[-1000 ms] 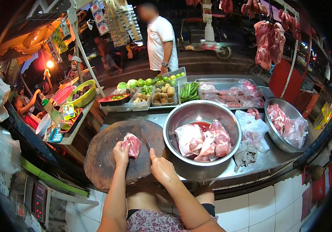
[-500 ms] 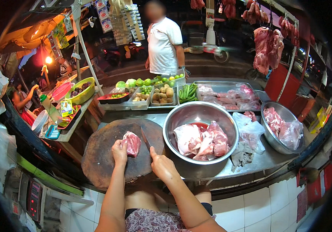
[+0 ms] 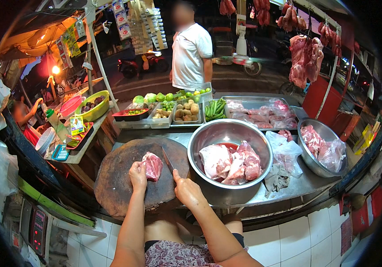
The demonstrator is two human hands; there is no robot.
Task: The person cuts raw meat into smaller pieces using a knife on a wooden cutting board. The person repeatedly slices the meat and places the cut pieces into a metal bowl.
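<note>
Both forearms point(image 3: 128, 224) stretch forward, hands apart, the left hand point(image 3: 137, 177) clasping meat point(image 3: 154, 167), the right hand point(image 3: 188, 192) gripping a knife point(image 3: 167, 159).

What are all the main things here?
table: one, silver, centre
block: one, brown wood, left-centre
meat piece: one, red, on the block
knife: one, grey blade, over the block
big bowl: one, silver, centre
meat chunks: several, pink, in the big bowl
second bowl: one, silver, table's right
cloth: one, grey, beside the big bowl
pods: several, green, behind the big bowl
hanging meat: several, red, upper right
oval basin: one, yellow-green, left side
standing person: one, white shirt, beyond table
left hand: one, bare, holding the meat piece
right hand: one, bare, holding the knife
</note>
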